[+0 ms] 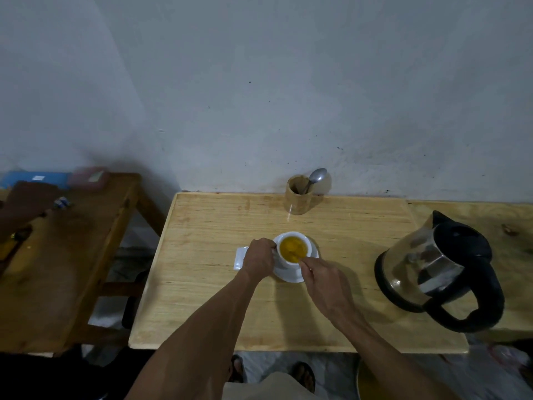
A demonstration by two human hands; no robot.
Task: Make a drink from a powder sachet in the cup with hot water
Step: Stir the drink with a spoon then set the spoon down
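A white cup (288,262) filled with yellow-orange liquid (293,248) stands on a white saucer (290,275) in the middle of the wooden table (202,284). My left hand (259,259) grips the cup at its left side, where the handle is. My right hand (320,272) pinches a thin spoon handle (300,256) that dips into the drink. A white sachet (240,258) lies flat on the table, partly hidden under my left hand.
A steel kettle (438,269) with a black handle stands at the right. A wooden holder (299,194) with a metal spoon (315,177) sits at the back by the wall. A second wooden table (57,255) with small items stands to the left.
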